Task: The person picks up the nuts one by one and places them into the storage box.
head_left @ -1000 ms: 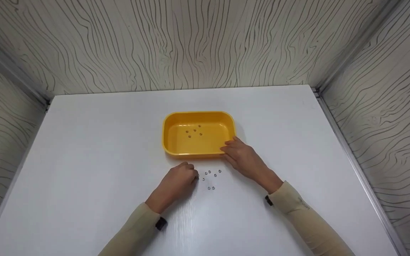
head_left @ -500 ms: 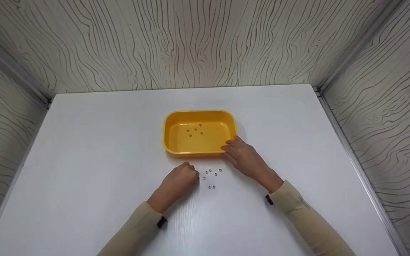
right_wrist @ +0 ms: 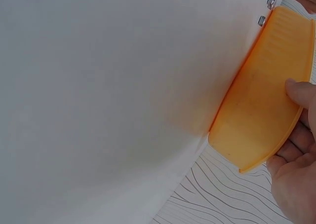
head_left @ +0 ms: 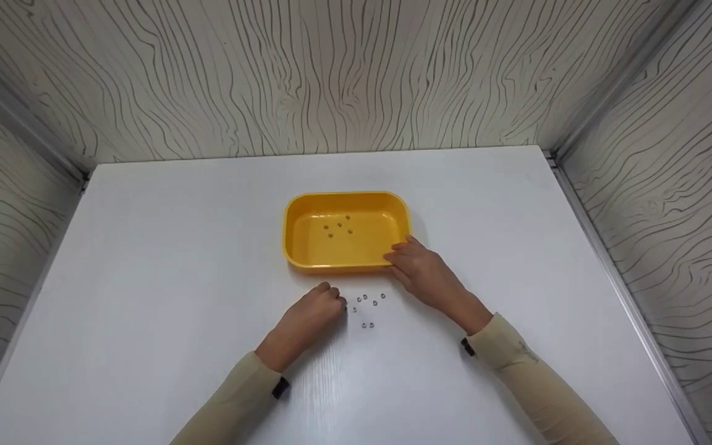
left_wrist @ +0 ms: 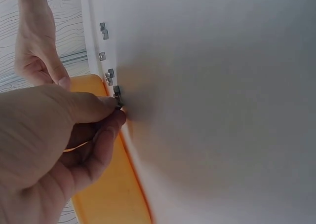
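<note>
My left hand [head_left: 306,318] is low over the white table, just in front of a yellow plastic bin [head_left: 313,250]. Its thumb and forefinger pinch a small metal nut [left_wrist: 119,105], mostly hidden by the fingertips in the left wrist view. Several more nuts [head_left: 375,303] lie scattered on the table to the right of those fingers. My right hand [head_left: 424,275] grips the bin's near right corner; the right wrist view shows the thumb on the outer wall [right_wrist: 256,95] and the other fingers over the rim. Several nuts [head_left: 340,225] lie on the bin's floor.
The white table [head_left: 164,247] reaches back to a wood-grain patterned wall [head_left: 343,74]. Similar panels with metal edge strips stand at the left and right sides.
The left fingers have shifted very slightly right at the nearest nuts. The right hand keeps its hold on the bin, and the loose nuts lie as before.
</note>
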Action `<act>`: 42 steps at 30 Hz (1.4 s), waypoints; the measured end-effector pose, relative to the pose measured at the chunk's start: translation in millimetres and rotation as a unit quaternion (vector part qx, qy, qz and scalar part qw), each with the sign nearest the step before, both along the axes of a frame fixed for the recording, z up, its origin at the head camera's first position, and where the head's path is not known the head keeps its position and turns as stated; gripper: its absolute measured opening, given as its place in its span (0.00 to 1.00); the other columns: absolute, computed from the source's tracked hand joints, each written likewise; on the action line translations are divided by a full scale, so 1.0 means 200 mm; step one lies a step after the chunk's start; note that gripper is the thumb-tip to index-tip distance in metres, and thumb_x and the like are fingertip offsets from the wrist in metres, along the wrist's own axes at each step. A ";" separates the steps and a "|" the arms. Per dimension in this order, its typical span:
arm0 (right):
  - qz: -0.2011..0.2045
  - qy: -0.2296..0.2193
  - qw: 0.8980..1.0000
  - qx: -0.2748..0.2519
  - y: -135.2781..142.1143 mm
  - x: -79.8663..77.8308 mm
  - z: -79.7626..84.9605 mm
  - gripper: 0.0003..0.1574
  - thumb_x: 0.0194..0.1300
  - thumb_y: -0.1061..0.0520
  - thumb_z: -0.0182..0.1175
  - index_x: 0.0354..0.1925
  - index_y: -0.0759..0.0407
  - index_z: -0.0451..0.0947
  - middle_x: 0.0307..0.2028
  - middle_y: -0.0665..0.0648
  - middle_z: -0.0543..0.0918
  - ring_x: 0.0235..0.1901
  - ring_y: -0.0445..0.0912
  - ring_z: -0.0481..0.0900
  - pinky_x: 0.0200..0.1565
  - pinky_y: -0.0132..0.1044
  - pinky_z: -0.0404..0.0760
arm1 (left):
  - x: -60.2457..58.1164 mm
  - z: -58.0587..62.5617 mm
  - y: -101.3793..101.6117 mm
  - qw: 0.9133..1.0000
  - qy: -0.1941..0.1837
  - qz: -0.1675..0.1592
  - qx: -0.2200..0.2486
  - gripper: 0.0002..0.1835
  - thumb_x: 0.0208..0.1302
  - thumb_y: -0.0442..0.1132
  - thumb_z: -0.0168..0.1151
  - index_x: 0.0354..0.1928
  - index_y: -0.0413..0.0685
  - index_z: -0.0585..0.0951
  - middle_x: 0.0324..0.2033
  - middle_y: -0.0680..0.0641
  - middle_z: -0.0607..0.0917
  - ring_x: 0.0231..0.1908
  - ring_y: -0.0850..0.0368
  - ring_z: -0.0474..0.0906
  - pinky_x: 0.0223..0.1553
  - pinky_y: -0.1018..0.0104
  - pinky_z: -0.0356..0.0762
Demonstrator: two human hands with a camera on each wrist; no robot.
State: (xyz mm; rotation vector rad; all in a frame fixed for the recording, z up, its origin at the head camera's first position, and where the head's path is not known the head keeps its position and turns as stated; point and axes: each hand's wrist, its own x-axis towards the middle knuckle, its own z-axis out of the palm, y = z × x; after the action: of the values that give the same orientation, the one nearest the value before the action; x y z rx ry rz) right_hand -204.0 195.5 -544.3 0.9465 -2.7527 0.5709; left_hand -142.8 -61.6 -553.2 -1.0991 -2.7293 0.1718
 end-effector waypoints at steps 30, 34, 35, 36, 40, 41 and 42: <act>0.002 -0.001 1.000 0.005 0.00 0.01 -0.01 0.16 0.73 0.55 0.67 0.54 0.60 0.87 0.51 0.56 0.91 0.59 0.51 0.86 0.76 0.49 0.70 | -0.02 0.06 -0.06 0.963 -0.186 -0.001 0.197 0.08 0.70 0.28 0.65 0.43 0.41 0.91 0.37 0.47 0.93 0.38 0.54 0.86 0.46 0.62 0.86; 0.004 0.006 1.000 0.007 0.00 0.01 -0.01 0.16 0.72 0.55 0.68 0.53 0.60 0.88 0.51 0.57 0.92 0.59 0.51 0.86 0.76 0.50 0.71 | -0.03 0.07 -0.06 0.931 -0.243 0.012 0.272 0.07 0.70 0.28 0.65 0.43 0.40 0.91 0.37 0.46 0.93 0.39 0.54 0.87 0.47 0.61 0.87; 0.005 0.007 1.000 0.007 0.00 0.01 0.00 0.16 0.72 0.55 0.68 0.53 0.61 0.88 0.51 0.57 0.92 0.59 0.51 0.86 0.75 0.50 0.71 | -0.03 0.07 -0.06 0.924 -0.253 0.015 0.286 0.07 0.70 0.29 0.66 0.43 0.40 0.91 0.37 0.46 0.93 0.39 0.55 0.87 0.46 0.61 0.87; 0.006 0.006 1.000 0.006 0.00 0.01 0.00 0.16 0.71 0.55 0.68 0.53 0.61 0.88 0.51 0.57 0.92 0.59 0.52 0.86 0.76 0.50 0.71 | -0.03 0.07 -0.07 0.916 -0.266 0.020 0.300 0.07 0.70 0.29 0.66 0.44 0.41 0.91 0.37 0.47 0.92 0.38 0.57 0.86 0.45 0.63 0.87; 0.005 -0.002 1.000 0.001 0.00 0.00 0.00 0.17 0.73 0.53 0.67 0.54 0.61 0.88 0.51 0.57 0.92 0.60 0.52 0.86 0.76 0.51 0.70 | -0.04 0.09 -0.07 0.874 -0.317 0.031 0.366 0.07 0.70 0.32 0.68 0.45 0.43 0.92 0.37 0.47 0.92 0.35 0.63 0.83 0.43 0.69 0.86; 0.005 -0.003 1.000 0.001 0.01 0.00 0.00 0.17 0.73 0.53 0.67 0.54 0.61 0.88 0.51 0.57 0.91 0.60 0.52 0.86 0.76 0.51 0.70 | -0.04 0.10 -0.08 0.862 -0.328 0.032 0.384 0.07 0.70 0.33 0.68 0.45 0.43 0.92 0.37 0.46 0.93 0.35 0.64 0.82 0.43 0.70 0.85; 0.004 -0.005 1.000 0.000 0.01 0.00 0.00 0.17 0.73 0.53 0.67 0.55 0.60 0.87 0.52 0.57 0.91 0.61 0.52 0.86 0.76 0.51 0.70 | -0.04 0.10 -0.08 0.850 -0.339 0.034 0.401 0.07 0.70 0.33 0.68 0.45 0.43 0.91 0.38 0.46 0.93 0.36 0.65 0.82 0.43 0.71 0.85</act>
State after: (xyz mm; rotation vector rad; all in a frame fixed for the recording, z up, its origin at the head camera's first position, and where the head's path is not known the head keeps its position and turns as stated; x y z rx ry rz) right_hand -204.3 197.0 -544.9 0.9590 -2.7578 0.5782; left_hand -151.6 -77.0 -533.2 -0.8811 -2.8295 -1.4707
